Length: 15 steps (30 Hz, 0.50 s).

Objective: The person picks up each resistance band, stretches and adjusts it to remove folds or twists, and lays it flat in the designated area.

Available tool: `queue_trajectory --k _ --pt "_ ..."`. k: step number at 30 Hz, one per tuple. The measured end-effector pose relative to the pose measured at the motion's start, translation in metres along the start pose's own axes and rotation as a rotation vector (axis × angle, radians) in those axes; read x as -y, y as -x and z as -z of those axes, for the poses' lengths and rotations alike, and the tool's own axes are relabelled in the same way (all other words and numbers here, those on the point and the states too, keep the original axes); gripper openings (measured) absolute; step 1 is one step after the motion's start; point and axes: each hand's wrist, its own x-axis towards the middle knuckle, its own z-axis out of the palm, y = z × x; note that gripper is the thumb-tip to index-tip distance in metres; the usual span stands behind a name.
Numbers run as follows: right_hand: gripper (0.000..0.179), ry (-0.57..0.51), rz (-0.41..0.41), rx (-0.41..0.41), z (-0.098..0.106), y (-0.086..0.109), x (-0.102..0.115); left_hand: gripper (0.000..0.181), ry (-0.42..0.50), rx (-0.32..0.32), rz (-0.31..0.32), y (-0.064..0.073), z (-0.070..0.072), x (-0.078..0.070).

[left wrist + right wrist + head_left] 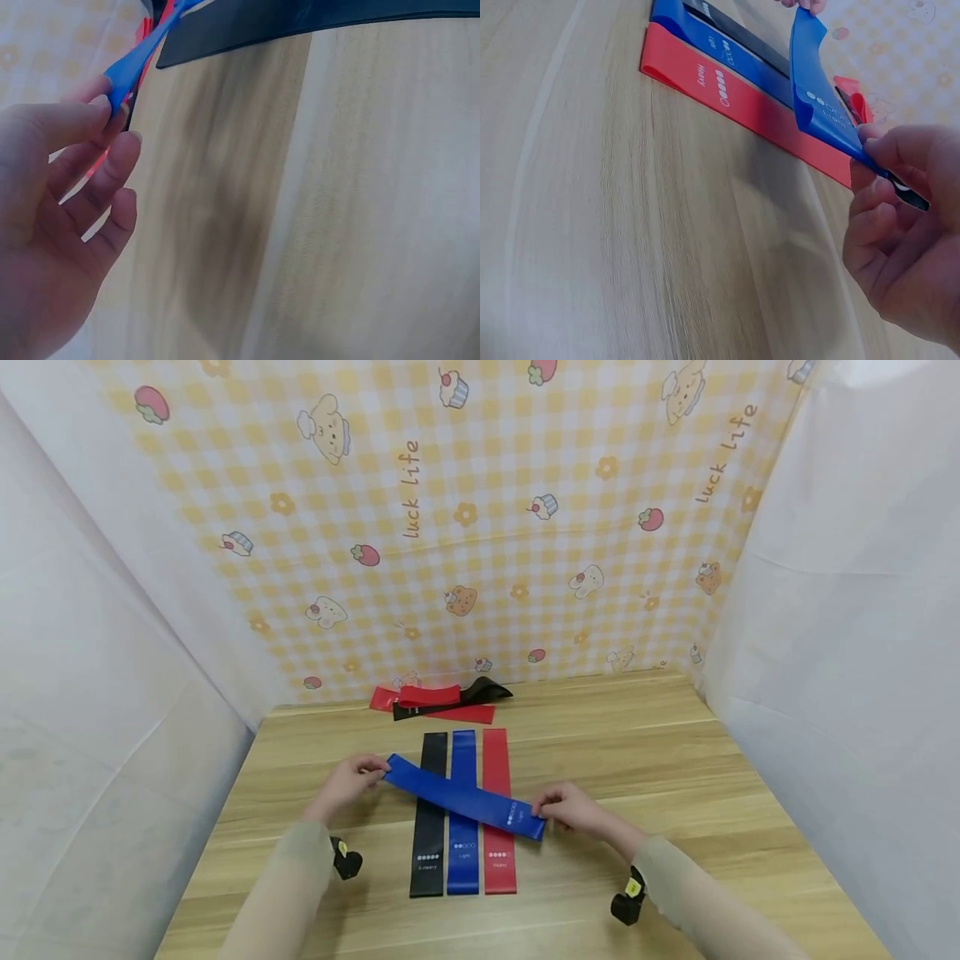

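Note:
Stretched between both hands is a blue resistance band (461, 797) marked "Light", slanting down to the right above three flat bands. My left hand (358, 779) pinches its far left end between thumb and fingertips, the other fingers spread loosely in the left wrist view. At the right end, my right hand (573, 808) pinches the band's upper edge near the printed dots. Beneath it lie, side by side, a black band (429, 868), a second blue band (463, 872) and a red band (500, 872) marked "Heavy". The held band hides their middles.
Behind them, near the back edge of the wooden table (637, 735), a pile of red bands (431, 696) and a black band (480, 692) lies loosely overlapped. A checked cloth (525, 552) hangs at the back, with white sheets (847, 610) on both sides.

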Motion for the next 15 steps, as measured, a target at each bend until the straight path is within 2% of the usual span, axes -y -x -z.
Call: queue_trajectory --k 7,15 --pt "0.017 0.026 0.007 0.087 0.005 0.010 0.005 0.016 -0.093 0.079 -0.084 -0.007 -0.003 -0.012" --pt "0.013 0.052 -0.015 0.134 0.003 0.019 0.005 0.019 -0.170 0.057 -0.115 -0.012 -0.010 -0.020"
